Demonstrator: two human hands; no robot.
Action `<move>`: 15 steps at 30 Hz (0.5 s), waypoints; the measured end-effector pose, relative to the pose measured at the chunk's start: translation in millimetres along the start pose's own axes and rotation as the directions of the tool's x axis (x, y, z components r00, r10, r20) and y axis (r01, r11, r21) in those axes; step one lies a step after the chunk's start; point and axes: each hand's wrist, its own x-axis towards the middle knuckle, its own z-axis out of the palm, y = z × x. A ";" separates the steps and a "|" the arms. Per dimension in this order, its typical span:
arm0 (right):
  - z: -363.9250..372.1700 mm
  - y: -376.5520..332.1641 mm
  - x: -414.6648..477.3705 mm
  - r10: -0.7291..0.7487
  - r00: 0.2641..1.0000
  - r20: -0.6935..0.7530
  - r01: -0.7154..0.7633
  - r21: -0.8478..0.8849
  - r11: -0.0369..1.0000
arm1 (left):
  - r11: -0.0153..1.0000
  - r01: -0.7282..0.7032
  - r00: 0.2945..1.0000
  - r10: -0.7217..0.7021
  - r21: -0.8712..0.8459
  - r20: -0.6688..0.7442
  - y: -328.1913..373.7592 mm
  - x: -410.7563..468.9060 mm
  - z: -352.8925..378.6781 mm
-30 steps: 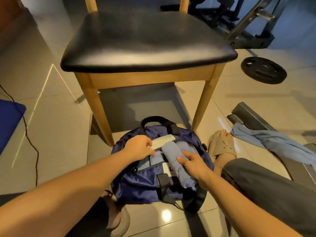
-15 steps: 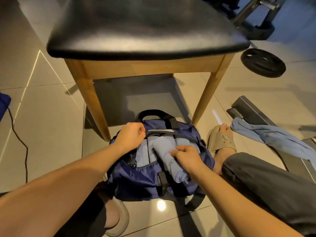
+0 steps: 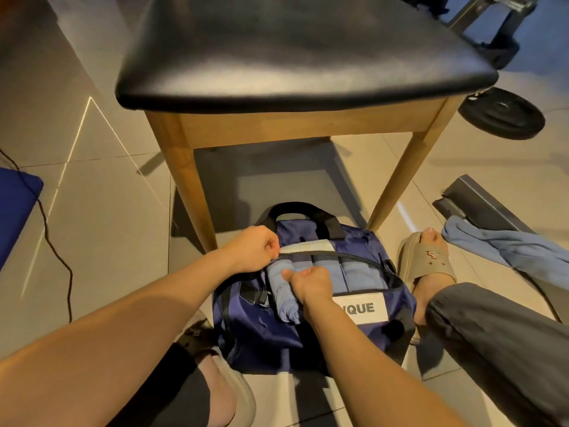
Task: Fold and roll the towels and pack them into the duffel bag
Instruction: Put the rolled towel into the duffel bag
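Note:
A navy duffel bag (image 3: 268,331) lies open on the tiled floor between my feet, in front of a chair. Rolled light-blue towels (image 3: 357,272) lie side by side inside its opening. My right hand (image 3: 311,285) is shut on another rolled light-blue towel (image 3: 281,291) at the left end of the opening; its near end sticks out over the bag's front wall. My left hand (image 3: 252,252) pinches the far edge of the opening by a white strip. A loose blue towel (image 3: 505,251) lies crumpled on the floor at the right.
A wooden chair with a black seat (image 3: 295,57) stands right behind the bag, its front legs flanking it. A black weight plate (image 3: 502,117) and gym equipment sit at the back right, a dark metal bar (image 3: 480,204) at the right, a black cable (image 3: 58,260) and blue mat at the left.
My right hand has pushed the rolled towel leftwards and deeper into the bag. My left hand has closed on the bag's far edge, and the bag's white-labelled front wall has come up into view.

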 end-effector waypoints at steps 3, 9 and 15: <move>-0.4 3.2 3.0 -0.047 0.999 -0.006 0.047 0.006 0.999 | 1.000 0.000 0.999 -0.001 -0.016 -0.044 -3.2 -0.6 15.5; 2.6 4.8 -3.6 -0.106 0.994 0.013 0.106 -0.027 0.994 | 0.995 -0.018 1.000 0.015 -0.100 -0.026 -6.9 -3.1 20.8; -30.9 -9.0 -20.7 0.004 0.960 0.280 -0.007 0.011 1.000 | 0.984 0.065 0.991 -0.044 -0.163 0.129 -2.4 -5.5 19.1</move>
